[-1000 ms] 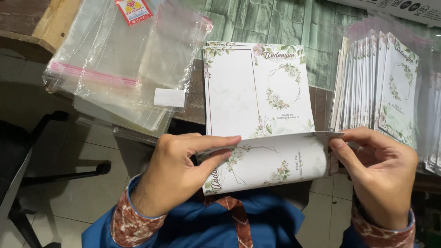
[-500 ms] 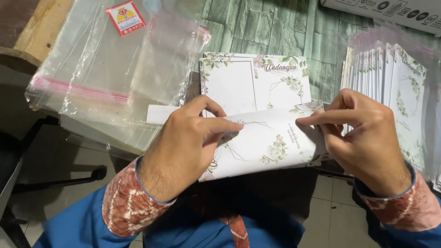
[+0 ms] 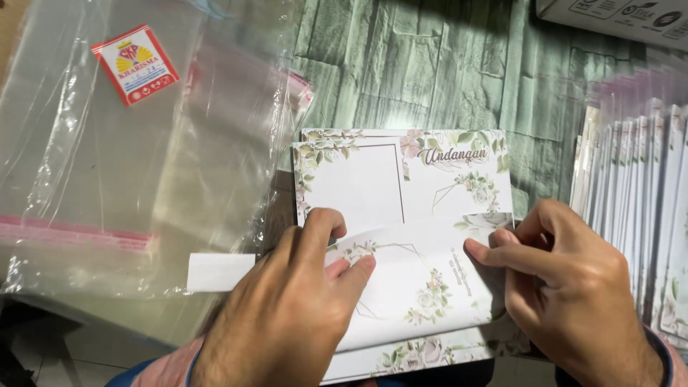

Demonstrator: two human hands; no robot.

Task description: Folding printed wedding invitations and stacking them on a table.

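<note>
Pinching the folded card flat, your left hand is pressing at nine o'clock, your right hand at three; next you're needing a firm crease.

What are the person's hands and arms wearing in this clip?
Both hands are bare: no gloves, rings or watch visible. The left hand has a pinkish cuff at the wrist with blue sleeve below. The right hand shows a sliver of patterned pinkish cuff and blue sleeve at the frame's edge.
</note>
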